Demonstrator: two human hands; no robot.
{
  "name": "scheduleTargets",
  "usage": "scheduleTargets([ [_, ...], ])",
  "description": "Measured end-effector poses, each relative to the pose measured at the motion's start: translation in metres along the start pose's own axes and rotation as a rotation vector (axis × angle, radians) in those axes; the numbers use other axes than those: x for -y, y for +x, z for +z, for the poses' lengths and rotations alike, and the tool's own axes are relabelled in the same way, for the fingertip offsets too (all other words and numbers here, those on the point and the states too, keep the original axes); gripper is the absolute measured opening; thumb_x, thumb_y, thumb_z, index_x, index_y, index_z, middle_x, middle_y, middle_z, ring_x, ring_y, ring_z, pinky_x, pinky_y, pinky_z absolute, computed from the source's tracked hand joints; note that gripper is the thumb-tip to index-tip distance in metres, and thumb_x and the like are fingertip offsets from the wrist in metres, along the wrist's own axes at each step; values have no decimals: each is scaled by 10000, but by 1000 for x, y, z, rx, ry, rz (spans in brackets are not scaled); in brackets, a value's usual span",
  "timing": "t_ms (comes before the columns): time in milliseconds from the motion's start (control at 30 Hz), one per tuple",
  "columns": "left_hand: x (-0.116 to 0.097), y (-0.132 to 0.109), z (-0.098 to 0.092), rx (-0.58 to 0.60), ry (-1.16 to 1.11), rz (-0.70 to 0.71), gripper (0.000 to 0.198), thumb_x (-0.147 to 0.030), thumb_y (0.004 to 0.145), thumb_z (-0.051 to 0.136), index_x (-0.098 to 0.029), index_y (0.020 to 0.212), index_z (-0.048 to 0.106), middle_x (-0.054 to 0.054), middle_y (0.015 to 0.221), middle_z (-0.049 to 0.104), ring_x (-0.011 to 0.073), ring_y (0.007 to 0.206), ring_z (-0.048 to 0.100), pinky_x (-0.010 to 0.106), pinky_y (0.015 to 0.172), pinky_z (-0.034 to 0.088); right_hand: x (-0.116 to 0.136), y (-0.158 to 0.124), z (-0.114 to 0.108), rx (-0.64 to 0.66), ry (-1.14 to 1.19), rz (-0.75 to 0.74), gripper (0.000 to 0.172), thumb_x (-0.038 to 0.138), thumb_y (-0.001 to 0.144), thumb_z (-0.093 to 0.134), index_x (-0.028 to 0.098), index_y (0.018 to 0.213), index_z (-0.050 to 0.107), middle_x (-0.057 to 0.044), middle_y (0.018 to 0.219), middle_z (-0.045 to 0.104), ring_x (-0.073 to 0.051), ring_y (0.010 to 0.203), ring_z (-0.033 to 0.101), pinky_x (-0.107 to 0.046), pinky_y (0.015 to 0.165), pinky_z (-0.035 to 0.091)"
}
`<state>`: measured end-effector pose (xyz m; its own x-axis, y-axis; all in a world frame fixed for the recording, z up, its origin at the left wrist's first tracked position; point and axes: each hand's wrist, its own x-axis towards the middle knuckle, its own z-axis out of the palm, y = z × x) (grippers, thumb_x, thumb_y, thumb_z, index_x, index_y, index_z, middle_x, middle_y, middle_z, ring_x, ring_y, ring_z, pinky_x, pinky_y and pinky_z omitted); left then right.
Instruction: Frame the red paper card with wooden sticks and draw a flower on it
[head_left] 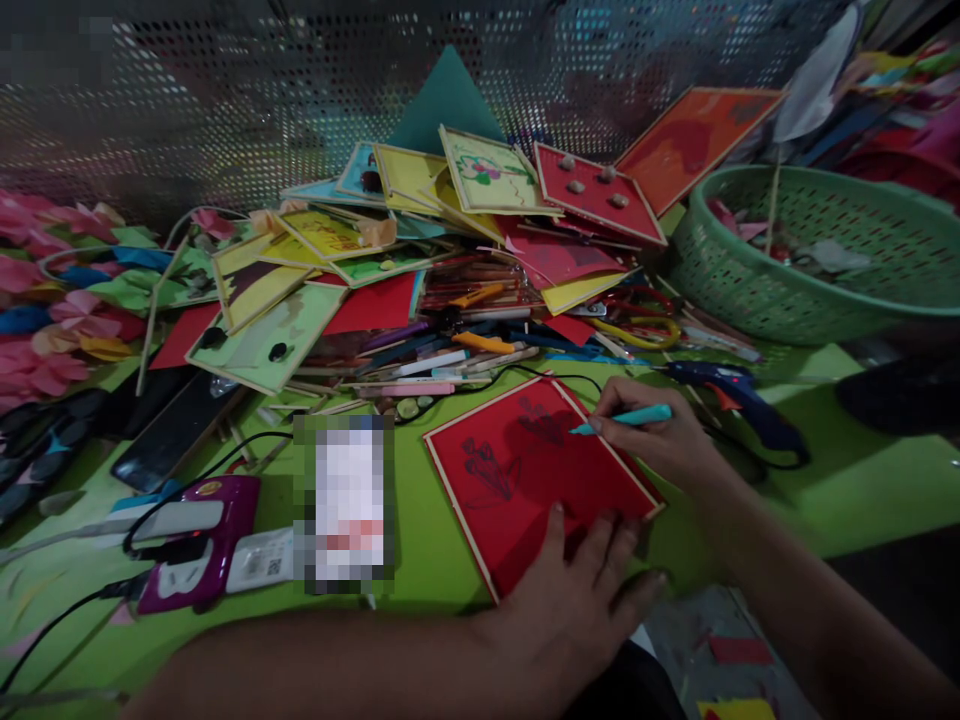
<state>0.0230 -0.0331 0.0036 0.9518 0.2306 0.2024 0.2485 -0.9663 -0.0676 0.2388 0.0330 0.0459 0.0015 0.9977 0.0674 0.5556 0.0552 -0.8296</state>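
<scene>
A red card [525, 500] edged with thin wooden sticks lies on the green table in front of me, with two dark flower-like drawings on its upper half. My right hand [652, 430] grips a teal marker [637, 414], its tip at the card's surface just right of the right-hand drawing. Across the card's lower edge, my left hand [577, 590] rests flat with its fingers spread and holds nothing.
Framed cards [270, 335], sticks, pens and scissors are heaped behind the red card. A glue gun [739, 395] and a green basket [817, 290] are at the right. A purple power strip [236, 510], cables and a dark phone [176, 430] lie left; paper flowers [52, 290] are piled beyond.
</scene>
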Motion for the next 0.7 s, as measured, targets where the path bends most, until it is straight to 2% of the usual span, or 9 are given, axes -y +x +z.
scheduleTargets([
  [200, 1, 0, -2, 66, 6, 28, 508, -314, 992, 423, -319, 1500, 445, 122, 1599, 412, 299, 1406, 456, 611, 1048, 361, 5, 0, 1, 20, 18, -8, 175, 302, 811, 681, 224, 681, 595, 34, 578, 507, -125, 534, 411, -289, 515, 304],
  [433, -1, 0, 2, -26, -12, -11, 472, -290, 993, 398, -329, 1448, 516, 105, 1567, 464, 283, 1376, 495, 600, 1053, 345, 5, -1, 3, 60, 65, -4, 145, 281, 793, 679, 212, 689, 606, 36, 581, 525, -118, 543, 428, -273, 511, 307],
  [633, 1, -1, -3, 0, -13, -5, 480, -274, 999, 382, -328, 1461, 502, 99, 1572, 457, 278, 1372, 493, 574, 1029, 383, 6, -1, 3, 68, 91, -3, 169, 283, 795, 694, 213, 674, 601, 38, 574, 515, -117, 539, 414, -275, 506, 297],
  [700, 2, -1, -5, 14, -20, -2, 484, -275, 999, 383, -324, 1468, 494, 103, 1575, 452, 287, 1379, 483, 583, 1028, 383, 5, -1, 2, 27, 122, 1, 189, 305, 802, 711, 217, 670, 609, 32, 578, 520, -122, 541, 424, -280, 506, 305],
])
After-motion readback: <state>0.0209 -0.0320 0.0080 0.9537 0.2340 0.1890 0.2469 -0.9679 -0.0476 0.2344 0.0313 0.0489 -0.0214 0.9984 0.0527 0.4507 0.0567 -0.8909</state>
